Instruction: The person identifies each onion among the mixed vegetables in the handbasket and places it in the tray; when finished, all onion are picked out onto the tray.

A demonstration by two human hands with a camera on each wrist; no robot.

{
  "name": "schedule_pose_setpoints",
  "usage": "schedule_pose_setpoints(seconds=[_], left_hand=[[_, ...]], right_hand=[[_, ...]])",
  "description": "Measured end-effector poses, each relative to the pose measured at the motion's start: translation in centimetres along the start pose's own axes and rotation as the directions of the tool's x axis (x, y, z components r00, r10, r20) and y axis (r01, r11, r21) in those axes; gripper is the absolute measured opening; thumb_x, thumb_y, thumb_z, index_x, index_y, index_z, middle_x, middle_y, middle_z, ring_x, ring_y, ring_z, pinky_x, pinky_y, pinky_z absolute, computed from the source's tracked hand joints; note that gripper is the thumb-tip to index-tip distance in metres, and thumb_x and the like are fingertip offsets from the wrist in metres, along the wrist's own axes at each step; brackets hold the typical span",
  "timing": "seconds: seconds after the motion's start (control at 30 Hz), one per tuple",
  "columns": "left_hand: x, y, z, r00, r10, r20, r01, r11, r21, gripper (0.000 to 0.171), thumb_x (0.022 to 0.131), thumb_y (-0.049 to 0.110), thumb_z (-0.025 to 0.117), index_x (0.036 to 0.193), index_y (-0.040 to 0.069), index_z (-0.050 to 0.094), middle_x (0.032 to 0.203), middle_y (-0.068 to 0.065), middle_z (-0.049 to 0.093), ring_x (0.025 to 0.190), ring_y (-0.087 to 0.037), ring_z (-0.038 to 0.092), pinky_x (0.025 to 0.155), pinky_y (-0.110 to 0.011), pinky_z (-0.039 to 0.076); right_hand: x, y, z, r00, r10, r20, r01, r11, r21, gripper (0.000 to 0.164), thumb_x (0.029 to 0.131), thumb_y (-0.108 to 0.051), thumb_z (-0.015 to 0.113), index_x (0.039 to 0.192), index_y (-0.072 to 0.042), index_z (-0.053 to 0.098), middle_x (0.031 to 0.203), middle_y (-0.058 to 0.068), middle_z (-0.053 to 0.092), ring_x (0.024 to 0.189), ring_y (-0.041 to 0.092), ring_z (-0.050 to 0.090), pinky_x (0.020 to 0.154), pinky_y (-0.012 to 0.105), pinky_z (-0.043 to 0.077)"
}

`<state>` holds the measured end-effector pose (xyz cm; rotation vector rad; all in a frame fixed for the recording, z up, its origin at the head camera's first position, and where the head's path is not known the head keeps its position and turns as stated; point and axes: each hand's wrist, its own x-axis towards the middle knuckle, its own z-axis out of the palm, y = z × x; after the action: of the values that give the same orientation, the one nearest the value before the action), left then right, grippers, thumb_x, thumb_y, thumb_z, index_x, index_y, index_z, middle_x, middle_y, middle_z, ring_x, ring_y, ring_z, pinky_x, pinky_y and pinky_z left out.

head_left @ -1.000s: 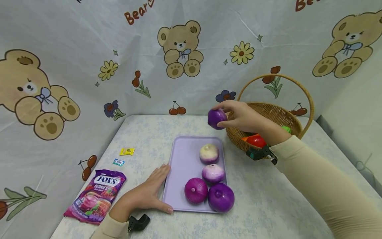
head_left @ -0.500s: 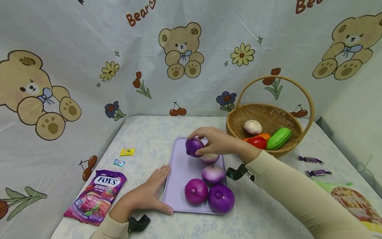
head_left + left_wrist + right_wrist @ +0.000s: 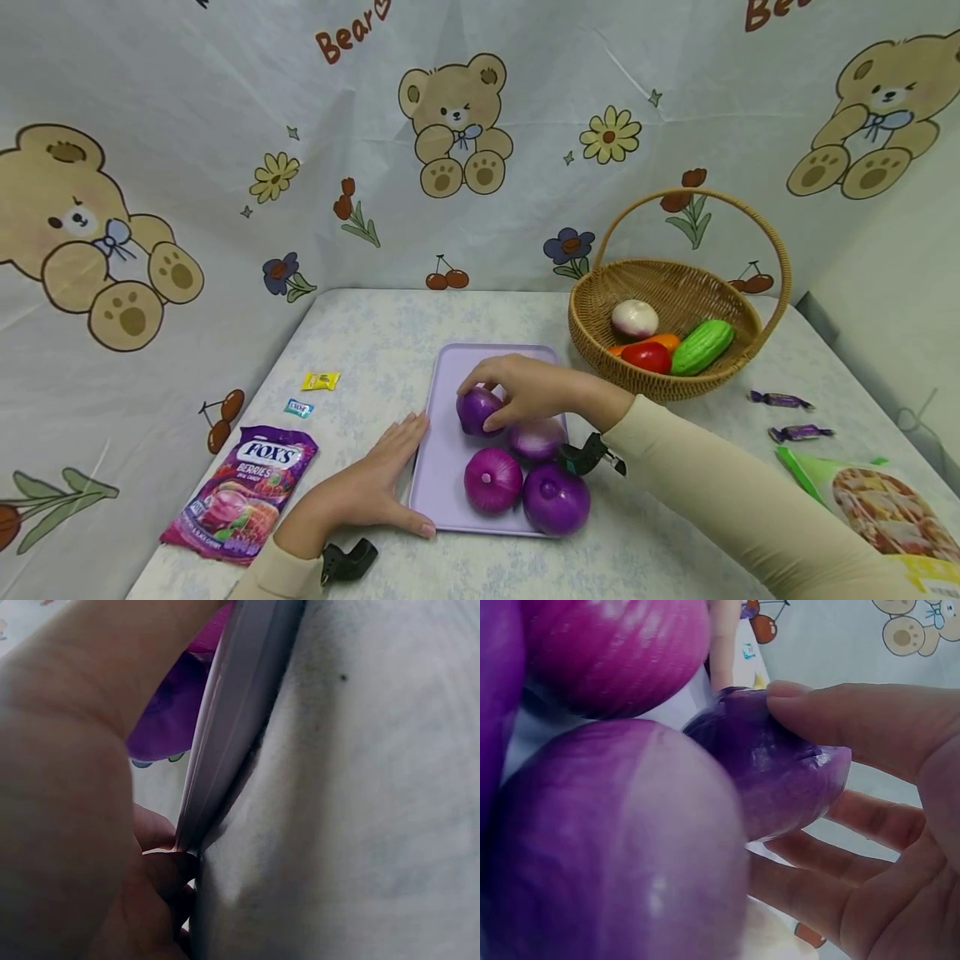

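My right hand [image 3: 536,389] pinches a dark purple onion [image 3: 477,412] between thumb and fingers, low over the lilac tray [image 3: 442,479]. In the right wrist view the thumb lies on top of this onion [image 3: 780,772], with fingers below. Nearer the tray's front sit a pale purple onion [image 3: 536,442], a magenta onion [image 3: 492,481] and a large purple onion [image 3: 557,500]. The whitish onion farther back is hidden behind my right hand. My left hand [image 3: 367,483] rests at the tray's left edge, fingers extended; the left wrist view shows fingertips right at the tray rim [image 3: 217,735].
A handled wicker basket [image 3: 637,385] at the back right holds a whitish onion, a red vegetable, something orange and a green gourd. Left lie a Fox's candy bag [image 3: 243,496] and two small sweets. Two purple-wrapped candies and a green-edged food bag [image 3: 885,508] lie right.
My right hand has carried the dark purple onion from beside the basket leftward and down to the tray, uncovering the basket's contents. My left hand has stayed at the tray edge.
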<state>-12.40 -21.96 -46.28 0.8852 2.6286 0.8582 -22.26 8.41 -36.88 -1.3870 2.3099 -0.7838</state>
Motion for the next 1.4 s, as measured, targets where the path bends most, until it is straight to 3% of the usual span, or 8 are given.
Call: schedule_pose_setpoints(seconds=[0.43,0.7,0.97,1.13,1.4], left_hand=[[0.0,0.1,-0.1,1.0,-0.003,0.004,0.003,1.0,0.002,0.146,0.069,0.075,0.086,0.168,-0.001,0.01,0.174,-0.016,0.006,0.159,-0.033,0.0,0.126,-0.054,0.002],[0.0,0.0,0.0,1.0,0.002,0.002,-0.002,1.0,0.001,0.146,0.068,0.074,0.087,0.167,-0.001,0.01,0.174,-0.017,0.006,0.159,-0.033,0.0,0.126,-0.053,0.003],[0.0,0.0,-0.1,1.0,-0.017,0.004,0.017,1.0,-0.005,0.146,0.068,0.074,0.088,0.167,-0.001,0.011,0.174,-0.017,0.007,0.159,-0.032,0.0,0.126,-0.054,0.003],[0.0,0.0,-0.1,1.0,-0.015,0.005,0.015,1.0,-0.007,0.146,0.067,0.073,0.088,0.168,-0.001,0.011,0.174,-0.017,0.006,0.159,-0.032,0.0,0.126,-0.053,0.003],[0.0,0.0,-0.1,1.0,-0.02,0.002,0.02,1.0,-0.006,0.147,0.067,0.073,0.089,0.168,0.0,0.011,0.174,-0.016,0.006,0.159,-0.031,0.0,0.126,-0.053,0.003]], right_hand=[[-0.2,0.0,0.3,1.0,0.002,-0.004,-0.002,1.0,-0.007,0.048,0.09,-0.015,0.087,0.134,-0.007,0.07,0.135,0.007,0.065,0.108,0.016,0.067,0.09,0.032,0.059],[-0.7,0.0,-0.3,0.997,0.038,-0.07,-0.032,0.996,0.084,0.045,0.091,-0.014,0.086,0.132,-0.006,0.069,0.134,0.008,0.065,0.12,0.038,0.063,0.089,0.036,0.061],[-1.5,0.1,-1.1,0.989,0.025,-0.144,-0.014,0.996,0.083,0.042,0.094,-0.015,0.083,0.132,-0.007,0.069,0.133,0.006,0.066,0.119,0.027,0.065,0.089,0.033,0.061],[-2.2,-0.1,-2.1,0.984,0.042,-0.175,-0.022,0.993,0.114,0.041,0.097,-0.016,0.08,0.134,-0.004,0.068,0.134,0.009,0.065,0.122,0.028,0.063,0.092,0.033,0.059],[-3.3,0.4,-4.3,0.959,0.071,-0.274,-0.045,0.994,0.1,0.042,0.097,-0.016,0.079,0.135,-0.002,0.067,0.134,0.008,0.067,0.119,0.028,0.065,0.094,0.042,0.06]])
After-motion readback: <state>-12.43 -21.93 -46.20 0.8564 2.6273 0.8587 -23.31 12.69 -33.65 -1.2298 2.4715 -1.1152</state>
